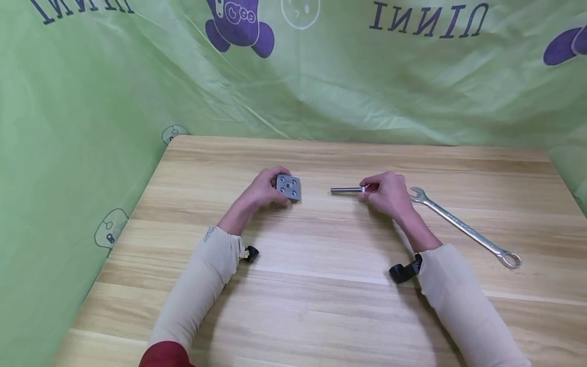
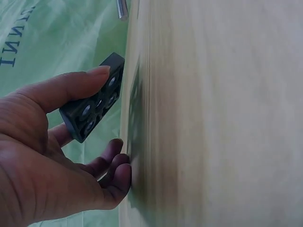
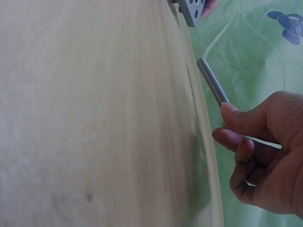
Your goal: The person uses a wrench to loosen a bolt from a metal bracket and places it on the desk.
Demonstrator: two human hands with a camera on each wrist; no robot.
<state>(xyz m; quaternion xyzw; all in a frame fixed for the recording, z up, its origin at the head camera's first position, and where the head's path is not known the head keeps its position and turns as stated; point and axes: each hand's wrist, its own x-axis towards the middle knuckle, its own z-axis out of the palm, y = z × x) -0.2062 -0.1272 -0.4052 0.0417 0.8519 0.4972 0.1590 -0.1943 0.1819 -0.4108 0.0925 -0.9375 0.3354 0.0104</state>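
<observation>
My left hand (image 1: 268, 187) grips a small square grey block (image 1: 288, 187) by its edges, thumb on one side and fingers on the other. Several round holes go through its face; in the left wrist view the dark underside of the block (image 2: 97, 101) shows recessed holes too. To the right, my right hand (image 1: 387, 192) pinches a threaded metal bolt (image 1: 345, 190) between thumb and index finger. Its free end points left, towards the block, with a gap between them. Fine threads run along the bolt (image 3: 213, 80) in the right wrist view; its other end is hidden by my fingers.
A long combination wrench (image 1: 463, 228) lies slantwise on the wooden table (image 1: 312, 306), its open end close beside my right hand. Behind and to the left of the table hangs a green printed curtain (image 1: 321, 92). Small black devices (image 1: 403, 272) sit at both wrists.
</observation>
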